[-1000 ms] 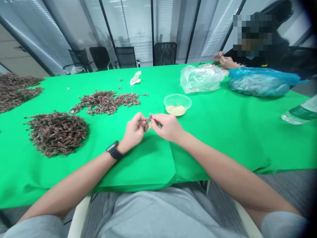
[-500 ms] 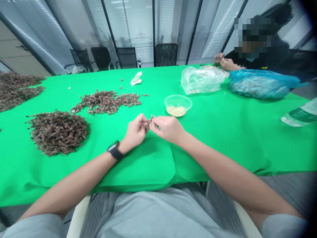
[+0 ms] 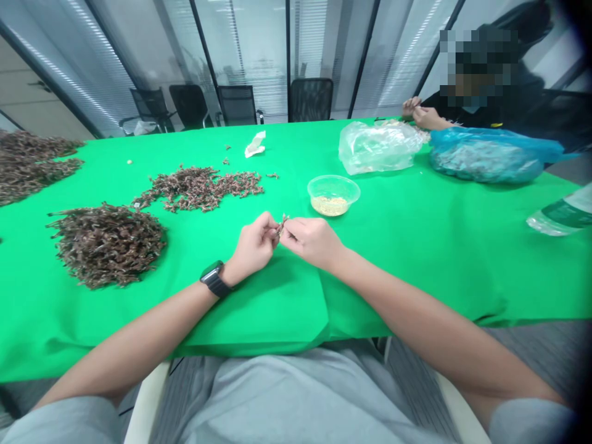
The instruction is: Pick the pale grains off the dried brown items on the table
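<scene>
My left hand, a dark watch on its wrist, is closed with thumb and fingers pinching a small dried brown piece. Its thin, twig-like ends poke up between the fingertips. From the other side, my right hand is closed too, its thumb and forefinger gripping the same piece; the fingers cover most of it. Just beyond my right hand stands a clear plastic bowl with pale yellow bits in the bottom. Left of my hands lie a large heap of similar dried brown pieces and a looser, flatter pile.
A green cloth covers the table. More brown heaps lie far left. A crumpled white tissue, a clear bag, a full blue bag and a bottle stand around. Another person's hands work at the far right.
Both hands stay pinched together at almost the same spot. A yellowish bit that showed below the fingertips earlier is hardly visible now. The view has shifted very slightly.
</scene>
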`<act>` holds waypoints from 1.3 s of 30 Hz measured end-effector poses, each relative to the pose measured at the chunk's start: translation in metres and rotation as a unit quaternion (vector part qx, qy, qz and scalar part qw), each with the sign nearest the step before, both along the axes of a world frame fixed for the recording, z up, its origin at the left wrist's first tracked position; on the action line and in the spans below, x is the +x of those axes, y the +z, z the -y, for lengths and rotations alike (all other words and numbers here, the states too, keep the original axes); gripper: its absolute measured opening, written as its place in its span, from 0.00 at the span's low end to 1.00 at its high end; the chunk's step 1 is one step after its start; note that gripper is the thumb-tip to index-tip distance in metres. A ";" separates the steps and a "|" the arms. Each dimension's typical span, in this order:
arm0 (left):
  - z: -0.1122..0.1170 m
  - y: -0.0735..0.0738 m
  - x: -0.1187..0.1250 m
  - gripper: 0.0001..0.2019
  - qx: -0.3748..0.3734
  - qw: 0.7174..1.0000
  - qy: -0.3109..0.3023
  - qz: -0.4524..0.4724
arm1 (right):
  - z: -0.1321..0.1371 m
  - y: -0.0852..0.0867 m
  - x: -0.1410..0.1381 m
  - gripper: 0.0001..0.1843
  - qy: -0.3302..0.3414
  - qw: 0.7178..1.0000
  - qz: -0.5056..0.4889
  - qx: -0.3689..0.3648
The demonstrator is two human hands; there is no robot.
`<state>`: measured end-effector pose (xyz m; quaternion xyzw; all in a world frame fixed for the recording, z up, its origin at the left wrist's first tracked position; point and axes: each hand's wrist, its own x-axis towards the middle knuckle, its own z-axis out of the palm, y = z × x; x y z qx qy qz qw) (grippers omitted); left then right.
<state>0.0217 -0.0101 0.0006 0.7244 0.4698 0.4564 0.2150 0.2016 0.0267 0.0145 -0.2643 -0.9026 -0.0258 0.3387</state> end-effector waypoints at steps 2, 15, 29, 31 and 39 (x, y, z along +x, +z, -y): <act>0.000 0.001 0.000 0.05 0.007 1.000 0.001 -0.002 | 0.001 0.000 -0.001 0.16 0.017 0.998 -0.045 -0.033; 0.000 0.001 -0.003 0.06 0.010 1.000 -0.014 -0.006 | 0.007 0.008 -0.008 0.16 0.082 0.894 -0.241 -0.368; -0.004 -0.004 -0.002 0.05 -0.026 0.998 -0.029 0.059 | 0.002 0.006 -0.010 0.11 0.111 0.770 -0.295 -0.555; -0.003 -0.004 -0.002 0.06 -0.028 0.998 -0.030 0.055 | 0.000 0.002 -0.009 0.12 0.116 0.783 -0.285 -0.540; -0.002 -0.005 -0.004 0.05 -0.023 0.999 -0.025 0.013 | -0.003 -0.005 -0.010 0.12 0.108 0.809 -0.265 -0.514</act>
